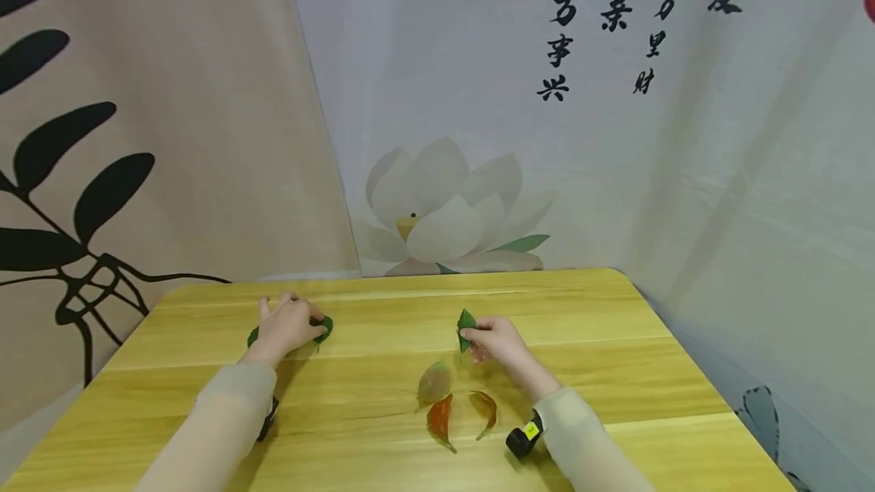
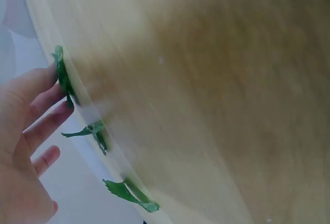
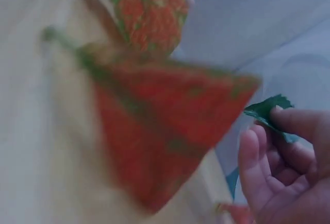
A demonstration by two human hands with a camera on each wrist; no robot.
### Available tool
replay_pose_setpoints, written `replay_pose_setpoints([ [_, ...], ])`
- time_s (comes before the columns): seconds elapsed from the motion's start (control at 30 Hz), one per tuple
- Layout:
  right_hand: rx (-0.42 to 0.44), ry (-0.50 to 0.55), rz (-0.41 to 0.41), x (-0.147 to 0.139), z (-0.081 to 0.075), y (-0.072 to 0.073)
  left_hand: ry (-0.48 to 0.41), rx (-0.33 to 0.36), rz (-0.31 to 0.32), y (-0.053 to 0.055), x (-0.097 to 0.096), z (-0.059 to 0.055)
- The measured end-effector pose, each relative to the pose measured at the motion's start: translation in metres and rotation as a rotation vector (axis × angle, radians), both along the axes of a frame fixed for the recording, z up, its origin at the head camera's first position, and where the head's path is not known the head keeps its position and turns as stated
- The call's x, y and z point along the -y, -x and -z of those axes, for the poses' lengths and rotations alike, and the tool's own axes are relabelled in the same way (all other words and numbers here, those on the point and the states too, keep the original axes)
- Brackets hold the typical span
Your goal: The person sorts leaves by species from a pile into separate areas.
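Above the left part of the table, my left hand (image 1: 290, 323) pinches a green leaf (image 1: 325, 329) between thumb and fingers, close to the tabletop. Two more green leaves, one curled leaf (image 2: 93, 132) and one folded leaf (image 2: 131, 195), lie beside that hand in the left wrist view. My right hand (image 1: 497, 338) holds another green leaf (image 1: 466, 329) by its edge, thumb on top. Part of a reddish leaf (image 1: 479, 354) shows just beneath the right hand. Nearer me lie a yellowish-green leaf (image 1: 434, 383), a red-orange leaf (image 1: 440, 420) and a curled brown-orange leaf (image 1: 486, 408).
The wooden table (image 1: 369, 446) has light yellow grain and a rounded far right corner. Behind it hangs a cloth backdrop (image 1: 437, 82) with a printed lotus and black writing. A black wrist device (image 1: 525, 439) sits under the right sleeve.
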State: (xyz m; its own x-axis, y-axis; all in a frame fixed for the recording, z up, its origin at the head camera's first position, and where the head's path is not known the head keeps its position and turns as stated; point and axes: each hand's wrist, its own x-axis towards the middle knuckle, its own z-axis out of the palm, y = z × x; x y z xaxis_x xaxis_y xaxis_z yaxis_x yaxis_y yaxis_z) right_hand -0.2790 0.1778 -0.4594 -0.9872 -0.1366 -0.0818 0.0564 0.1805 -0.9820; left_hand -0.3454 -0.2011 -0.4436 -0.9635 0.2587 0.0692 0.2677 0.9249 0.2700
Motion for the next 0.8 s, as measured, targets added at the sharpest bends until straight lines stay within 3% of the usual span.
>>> replay_pose_setpoints([
  [0.17,-0.07,-0.069,-0.05,0.025,-0.02,0.015,0.007,-0.01,0.015,-0.001,0.001,0.003],
  [0.33,-0.141,-0.099,-0.091,0.059,-0.029,0.033,0.031,-0.013,0.034,-0.005,0.004,0.004],
  [0.53,-0.185,-0.171,-0.145,0.104,-0.031,0.052,0.064,-0.007,0.039,-0.011,0.005,0.004],
  [0.8,-0.144,-0.193,-0.129,0.141,-0.02,0.068,0.097,0.051,0.05,-0.011,0.003,-0.004],
])
